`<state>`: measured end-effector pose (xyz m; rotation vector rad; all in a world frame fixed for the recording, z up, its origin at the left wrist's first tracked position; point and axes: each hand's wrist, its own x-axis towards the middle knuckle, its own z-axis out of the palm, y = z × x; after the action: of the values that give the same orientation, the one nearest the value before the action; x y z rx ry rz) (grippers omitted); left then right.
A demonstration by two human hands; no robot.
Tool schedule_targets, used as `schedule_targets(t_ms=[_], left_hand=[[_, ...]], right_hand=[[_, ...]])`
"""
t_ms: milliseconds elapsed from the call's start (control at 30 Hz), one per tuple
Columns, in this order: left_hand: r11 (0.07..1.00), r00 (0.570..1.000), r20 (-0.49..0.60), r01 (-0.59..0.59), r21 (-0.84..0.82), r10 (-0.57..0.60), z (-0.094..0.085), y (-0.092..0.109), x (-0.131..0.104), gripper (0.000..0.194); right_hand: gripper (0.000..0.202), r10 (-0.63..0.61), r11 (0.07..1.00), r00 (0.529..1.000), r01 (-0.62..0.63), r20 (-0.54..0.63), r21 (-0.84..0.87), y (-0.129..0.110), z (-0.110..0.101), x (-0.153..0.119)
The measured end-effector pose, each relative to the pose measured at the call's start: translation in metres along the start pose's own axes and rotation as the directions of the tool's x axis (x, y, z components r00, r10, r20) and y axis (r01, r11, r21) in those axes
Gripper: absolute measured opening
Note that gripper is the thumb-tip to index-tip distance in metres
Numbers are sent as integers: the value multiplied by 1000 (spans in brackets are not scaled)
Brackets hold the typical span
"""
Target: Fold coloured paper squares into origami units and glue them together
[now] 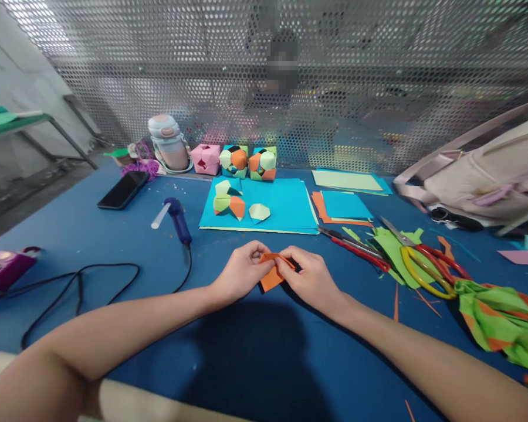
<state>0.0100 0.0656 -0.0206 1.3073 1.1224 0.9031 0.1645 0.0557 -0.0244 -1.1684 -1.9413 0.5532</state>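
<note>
An orange piece of folded paper (271, 280) is pinched between my two hands, just above the near middle of the table. My left hand (242, 271) grips its left edge with thumb and fingertips, and my right hand (310, 275) grips its upper right side; the fingertips partly hide the folds. Beyond the hands lie blue paper sheets (286, 202). On them rest a joined folded-paper piece (223, 203) in pale green and orange, and a single pale green folded piece (259, 213). A blue glue gun (179, 223) stands left of my left hand.
Scissors (422, 258), a red-handled cutter (356, 246) and green scraps lie right. Behind are a pink paper cube (206, 159), two multicoloured cubes (263, 163), a bottle (171, 146) and small paper stacks (345, 205). A phone (123, 189) and black cord (110, 265) lie left; a bag (484, 158) sits right.
</note>
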Motion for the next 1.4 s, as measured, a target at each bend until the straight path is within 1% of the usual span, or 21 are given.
schedule_targets(t_ms=[167, 233, 333, 467, 567, 700, 767, 867, 933, 1033, 1133, 1300, 1400], left_hand=[[997, 998, -57, 5, -71, -9, -2, 2, 0, 19], [994, 998, -59, 21, -112, -28, -3, 3, 0, 21], [994, 996, -85, 26, -110, -36, -3, 4, -1, 20], [999, 989, -140, -48, 19, 50, -4, 6, -2, 16], [993, 985, -142, -83, 85, 95, -4, 6, -3, 16], [993, 987, -124, -92, 79, 101, -3, 5, -4, 16], [993, 989, -113, -85, 80, 94, -2, 5, -4, 14], [993, 991, -104, -76, 86, 85, -2, 4, -4, 12], [992, 991, -101, -77, 95, 87, -2, 3, -3, 12], [986, 989, -78, -115, 119, 125, -3, 1, -2, 18], [982, 987, -74, -130, 137, 141, -4, 1, -1, 19], [992, 982, -154, -94, 88, 107, -4, 3, -1, 17], [991, 977, -192, -79, 106, 98, -4, 4, 0, 14]], right_hand=[[19, 135, 986, 989, -139, 53, 96, -1, -5, 3], [21, 165, 980, 985, -170, 56, 107, -2, -6, 4], [26, 134, 984, 988, -141, 71, 111, -4, -5, 3], [28, 60, 997, 993, -64, 100, 37, -6, -1, -1], [28, 77, 997, 993, -79, 93, 22, -7, 0, -2], [21, 138, 984, 990, -141, 36, 110, -4, -1, 1], [20, 131, 985, 991, -129, -4, 117, -3, -2, 2], [21, 85, 992, 996, -81, -38, 94, -2, -2, 3], [21, 69, 994, 997, -66, -34, 83, -2, -1, 3], [21, 60, 994, 998, -58, -20, 93, -2, -2, 3], [20, 75, 990, 997, -73, -11, 123, -1, -3, 3], [19, 137, 977, 990, -141, 39, 161, -2, -3, 2], [21, 126, 983, 991, -130, 39, 132, -2, -2, 1]])
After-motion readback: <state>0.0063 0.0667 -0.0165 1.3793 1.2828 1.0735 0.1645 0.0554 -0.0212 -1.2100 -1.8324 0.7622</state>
